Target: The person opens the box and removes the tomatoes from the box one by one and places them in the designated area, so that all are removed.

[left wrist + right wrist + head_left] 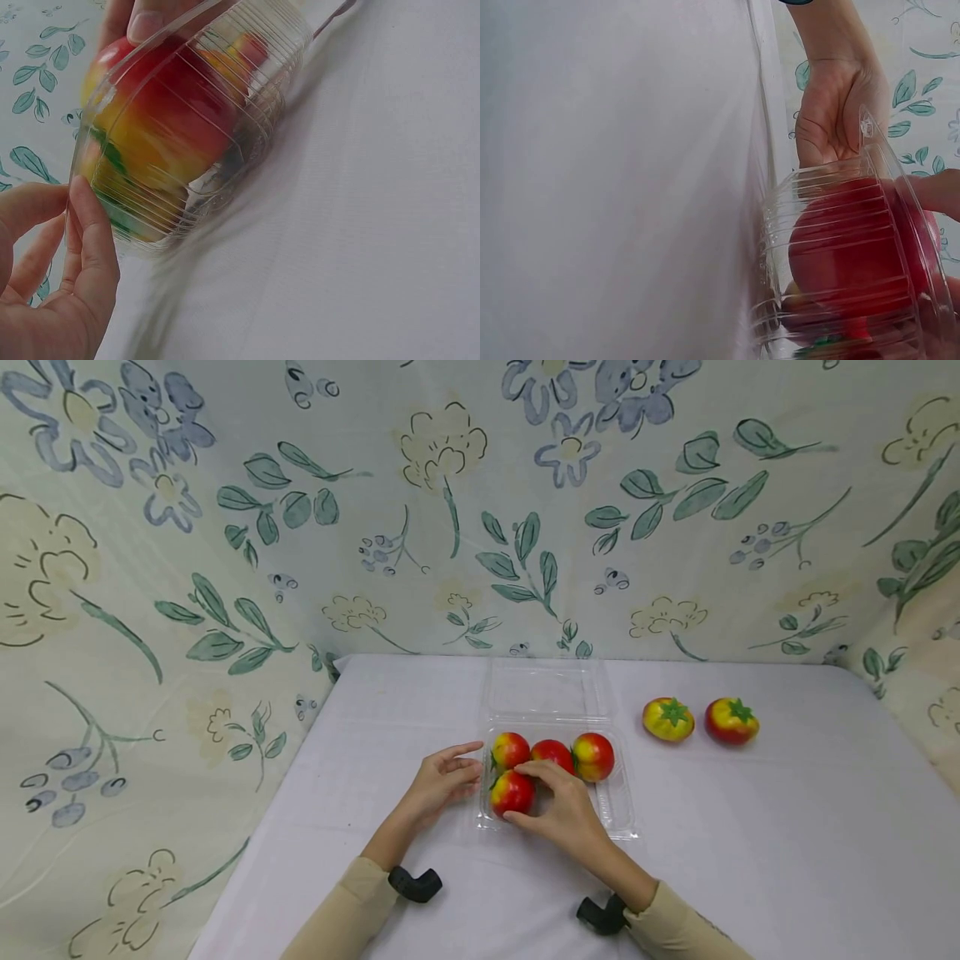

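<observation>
A clear plastic clamshell container [619, 814] lies on the table with its lid [546, 687] folded back. My left hand [442, 783] pinches its left rim between thumb and fingers, as the left wrist view shows. Inside, at the front left, sits a red-and-yellow tomato-like fruit [512, 797], which my right hand [568, 814] grips between thumb and fingertips. Behind it stand three similar fruits: a left one [511, 749], a middle one [551, 753] partly covered by my fingers, and a right one [594, 757]. Through the ribbed wall, the left wrist view shows a fruit [169, 112] close up.
Two more fruits lie right of the container: a mostly yellow one [668, 720] and a red-and-yellow one [732, 721], green leaf tops showing. A white cloth covers the table [787, 827]. Floral fabric [450, 527] hangs behind it and at the sides.
</observation>
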